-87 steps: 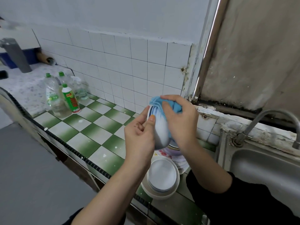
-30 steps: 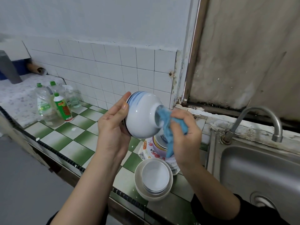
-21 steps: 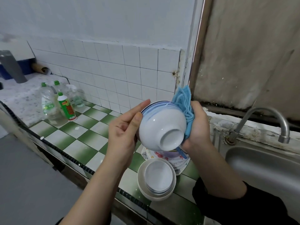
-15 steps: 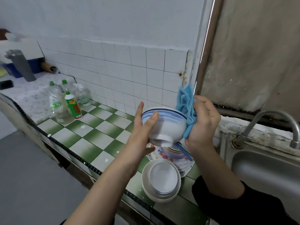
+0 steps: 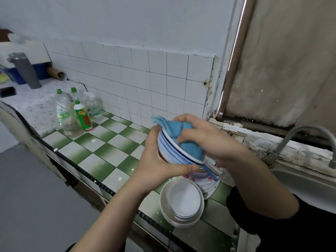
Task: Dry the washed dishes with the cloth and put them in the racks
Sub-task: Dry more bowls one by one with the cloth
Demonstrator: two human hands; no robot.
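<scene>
My left hand has its fingers wrapped round the striped bowl, held above the stacked dishes at the bench's front edge. My right hand grips the cloth bunched inside. I'd rotate the bowl against the cloth, wiping base to rim.

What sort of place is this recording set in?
Probably a home kitchen, at the washing-up spot: a steel sink with a tap, a green-and-white tiled counter carrying stacked bowls and detergent bottles, and a striped bowl being wiped with a blue cloth.
</scene>
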